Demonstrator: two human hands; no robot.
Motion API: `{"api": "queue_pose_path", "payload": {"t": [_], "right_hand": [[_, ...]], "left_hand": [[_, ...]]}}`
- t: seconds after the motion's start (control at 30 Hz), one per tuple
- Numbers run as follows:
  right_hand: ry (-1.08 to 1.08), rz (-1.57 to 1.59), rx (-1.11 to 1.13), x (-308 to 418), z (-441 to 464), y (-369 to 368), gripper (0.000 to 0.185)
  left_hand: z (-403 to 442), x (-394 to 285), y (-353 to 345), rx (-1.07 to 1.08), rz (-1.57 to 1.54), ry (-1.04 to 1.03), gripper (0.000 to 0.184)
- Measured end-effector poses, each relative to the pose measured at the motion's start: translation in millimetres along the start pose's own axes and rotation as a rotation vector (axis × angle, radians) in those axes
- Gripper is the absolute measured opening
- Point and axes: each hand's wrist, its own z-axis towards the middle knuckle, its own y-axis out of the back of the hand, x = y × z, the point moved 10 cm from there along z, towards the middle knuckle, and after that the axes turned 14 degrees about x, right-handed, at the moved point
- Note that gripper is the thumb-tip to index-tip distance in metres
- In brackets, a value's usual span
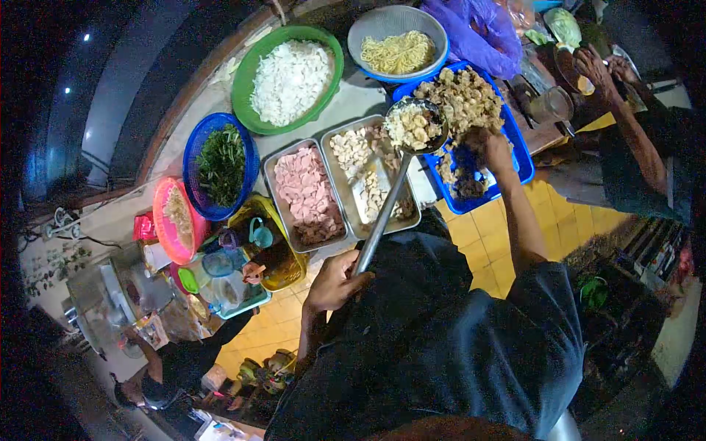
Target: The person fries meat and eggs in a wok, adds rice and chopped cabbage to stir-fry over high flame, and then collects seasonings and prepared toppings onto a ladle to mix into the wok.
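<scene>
My left hand (pixel 334 283) is closed around the long metal handle of a ladle (pixel 387 208). The ladle's round dark bowl is tilted beside a blue tray (pixel 526 163) and carries pale minced bits and brown chunks (pixel 415 126). Inside that tray, brown cooked-looking pieces (pixel 463 95) are heaped at the far end, fewer at the near end. My right hand (pixel 494 152) reaches in among them with its fingers curled; shadow hides what they hold, if anything. Left of the ladle handle, a steel tray (pixel 416 213) contains pale chopped pieces.
Another steel tray (pixel 270 176) holds pink slices. Around it stand a green basket (pixel 334 55) of white rice, a noodle strainer (pixel 360 26), a blue basket (pixel 193 184) of greens and a yellow basket (pixel 290 272). Co-workers' hands (pixel 596 73) appear right; another person (pixel 154 371) is lower left.
</scene>
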Motion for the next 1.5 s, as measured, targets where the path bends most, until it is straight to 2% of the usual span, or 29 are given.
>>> {"api": "queue_pose_path", "payload": {"t": [0.03,0.07,0.13,0.2,0.27,0.4,0.43,0.53,0.6,0.67,0.73,0.8,0.83,0.87,0.93,0.97,1.07,1.13,1.2,1.27,1.3,1.33,1.4,1.47,1.5], "right_hand": [[-0.032,-0.09,0.143,8.6,-2.3,-3.2,0.035],[-0.032,-0.089,0.14,21.9,-0.5,7.0,0.035],[0.082,-0.209,-0.104,38.9,0.0,29.8,0.028],[0.144,-0.154,-0.156,59.0,2.9,28.3,0.032],[0.11,-0.138,-0.01,68.6,12.2,6.1,0.039],[0.094,0.04,-0.065,56.3,7.4,1.6,0.039],[0.084,0.212,-0.324,32.3,4.8,3.8,0.025],[0.083,0.18,-0.196,66.1,-20.2,29.6,0.022],[0.007,0.251,-0.115,64.9,-22.2,28.9,0.021],[0.091,0.355,-0.201,88.5,-31.2,50.9,0.02],[0.141,0.319,-0.156,120.8,-33.8,64.9,0.018],[0.441,0.179,-0.324,160.5,-40.4,78.4,0.025],[0.234,0.109,-0.095,161.9,-27.6,67.1,0.019],[0.233,0.11,-0.097,162.0,-24.4,63.9,0.019],[0.359,0.08,-0.02,176.7,-18.3,51.2,0.016],[0.463,0.042,-0.07,189.8,-23.4,56.2,0.015],[0.414,0.152,-0.143,190.1,-23.1,84.4,0.018],[0.371,0.187,-0.204,160.0,-5.5,99.5,0.021],[0.193,0.053,-0.093,112.4,23.9,92.0,0.029],[0.23,-0.247,-0.106,95.8,45.0,81.8,0.035],[0.123,-0.275,0.071,76.1,57.2,63.4,0.032],[0.173,-0.397,-0.02,71.0,54.3,57.7,0.032],[0.027,-0.391,0.082,48.4,63.4,45.4,0.034],[0.166,-0.369,-0.01,59.6,60.0,48.1,0.035],[0.16,-0.256,-0.051,67.3,49.0,60.9,0.032]], "left_hand": [[-0.7,3.4,-1.9,0.009,-0.027,0.002,0.02],[-0.3,4.7,-2.3,0.016,-0.054,0.002,0.02],[-0.8,-1.5,-1.5,0.012,-0.022,-0.016,0.019],[-1.4,-13.8,-2.6,0.008,0.004,-0.035,0.019],[-4.2,-19.7,-2.2,0.003,-0.002,0.046,0.019],[-3.5,-14.1,-2.4,-0.008,0.061,-0.01,0.02],[-4.2,-10.4,-3.1,-0.002,0.04,-0.001,0.022],[-5.6,-8.7,-3.1,-0.001,0.011,0.038,0.026],[-5.1,-6.3,-3.1,-0.002,0.004,0.068,0.028],[-2.3,-5.2,-3.8,-0.001,0.032,0.043,0.028],[-0.4,2.9,-4.9,0.002,0.035,0.05,0.027],[1.8,2.7,-5.3,0.008,0.04,0.055,0.026],[3.3,0.9,-6.8,0.027,0.022,0.073,0.024],[4.4,0.7,-8.3,0.045,0.004,0.09,0.022],[7.3,6.5,-10.0,0.044,0.018,0.069,0.021],[8.3,7.1,-9.9,0.042,0.032,0.048,0.02],[9.8,4.6,-11.0,0.056,0.022,0.02,0.018],[8.6,6.1,-13.5,0.061,-0.029,0.043,0.018],[6.8,-0.3,-15.3,0.067,-0.086,0.068,0.018],[4.3,-11.9,-16.9,0.102,-0.061,0.149,0.018],[2.7,-6.1,-17.0,0.094,-0.067,0.176,0.018],[0.1,-5.4,-17.3,0.079,-0.077,0.174,0.018],[-4.8,-5.2,-20.7,0.072,-0.208,0.134,0.021],[-12.5,11.2,-24.2,0.018,-0.23,0.124,0.024],[-16.6,18.8,-24.8,-0.016,-0.238,0.115,0.028]]}}
